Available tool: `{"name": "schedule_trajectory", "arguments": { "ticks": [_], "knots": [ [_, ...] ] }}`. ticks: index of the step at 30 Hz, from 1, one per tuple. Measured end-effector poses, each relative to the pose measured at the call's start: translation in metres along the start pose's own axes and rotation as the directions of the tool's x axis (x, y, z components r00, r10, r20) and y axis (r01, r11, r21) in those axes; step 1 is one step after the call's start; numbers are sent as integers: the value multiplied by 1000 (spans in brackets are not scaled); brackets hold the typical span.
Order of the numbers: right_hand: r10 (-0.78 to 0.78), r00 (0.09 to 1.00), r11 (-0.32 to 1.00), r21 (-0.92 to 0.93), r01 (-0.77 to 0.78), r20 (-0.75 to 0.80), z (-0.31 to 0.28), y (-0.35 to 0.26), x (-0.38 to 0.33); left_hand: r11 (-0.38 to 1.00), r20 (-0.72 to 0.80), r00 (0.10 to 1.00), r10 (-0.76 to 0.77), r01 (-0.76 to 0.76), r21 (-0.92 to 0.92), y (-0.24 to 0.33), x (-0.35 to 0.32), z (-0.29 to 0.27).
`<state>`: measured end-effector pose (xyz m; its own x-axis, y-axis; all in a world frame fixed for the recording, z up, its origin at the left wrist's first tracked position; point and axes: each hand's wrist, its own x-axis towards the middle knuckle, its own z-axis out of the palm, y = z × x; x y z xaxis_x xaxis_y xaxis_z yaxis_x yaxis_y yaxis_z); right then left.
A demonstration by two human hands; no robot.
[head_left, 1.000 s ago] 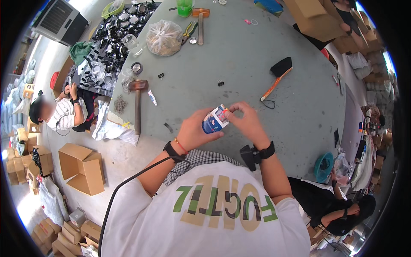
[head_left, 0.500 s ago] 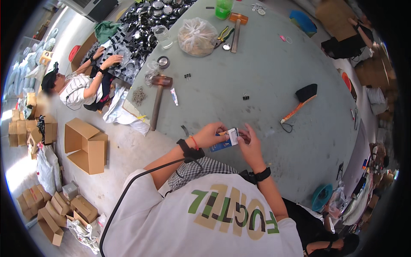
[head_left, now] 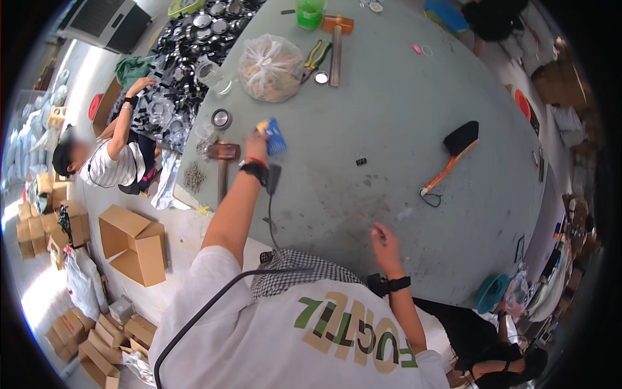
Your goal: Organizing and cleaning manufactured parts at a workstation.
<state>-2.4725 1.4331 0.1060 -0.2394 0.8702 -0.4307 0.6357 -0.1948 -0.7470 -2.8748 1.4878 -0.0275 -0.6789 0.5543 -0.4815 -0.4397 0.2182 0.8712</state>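
Observation:
My left hand point(head_left: 255, 146) is stretched forward over the left part of the table, its fingers closed on a small blue card box point(head_left: 275, 137). Just left of that hand lies a mallet point(head_left: 224, 152) with a copper-coloured head, its handle partly behind my forearm. My right hand point(head_left: 387, 249) hovers near the front edge of the table, a little blurred, fingers loosely bent and apart, with nothing visible in it. A black binder clip point(head_left: 361, 161) lies on the table between the hands, further off than the right one.
On the grey table point(head_left: 389, 97) are a tied plastic bag point(head_left: 271, 68), pliers point(head_left: 315, 62), a second mallet point(head_left: 336, 52), a glass jar point(head_left: 214, 78), a green cup point(head_left: 310, 13) and a black-bristled brush point(head_left: 461, 139). A co-worker point(head_left: 107, 155) sits at the left beside piled black parts point(head_left: 184, 58).
My left hand has carried the blue card box forward and left, away from my right hand, which has let go and dropped back slightly. A glue tube and another binder clip are now hidden.

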Motion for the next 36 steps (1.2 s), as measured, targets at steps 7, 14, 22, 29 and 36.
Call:
{"name": "schedule_trajectory", "arguments": {
  "ticks": [7,14,22,29,36],
  "knots": [
    [113,984,994,23,-110,-139,-34,95,13,500,-244,811,532,-69,863,-24,-14,-27],
    [106,981,994,45,-100,-165,-52,114,88,166,-158,861,483,87,982,-71,-50,-71],
    [129,968,992,18,-128,-214,-67,116,120,949,-402,912,78,56,311,-57,9,-61],
    [135,866,988,-1,-155,-481,-68,121,144,984,-322,933,160,-123,132,-9,63,4],
    [54,641,873,-275,-402,-766,-115,150,215,824,-287,937,200,-3,567,-5,155,-14]
  ]
}}
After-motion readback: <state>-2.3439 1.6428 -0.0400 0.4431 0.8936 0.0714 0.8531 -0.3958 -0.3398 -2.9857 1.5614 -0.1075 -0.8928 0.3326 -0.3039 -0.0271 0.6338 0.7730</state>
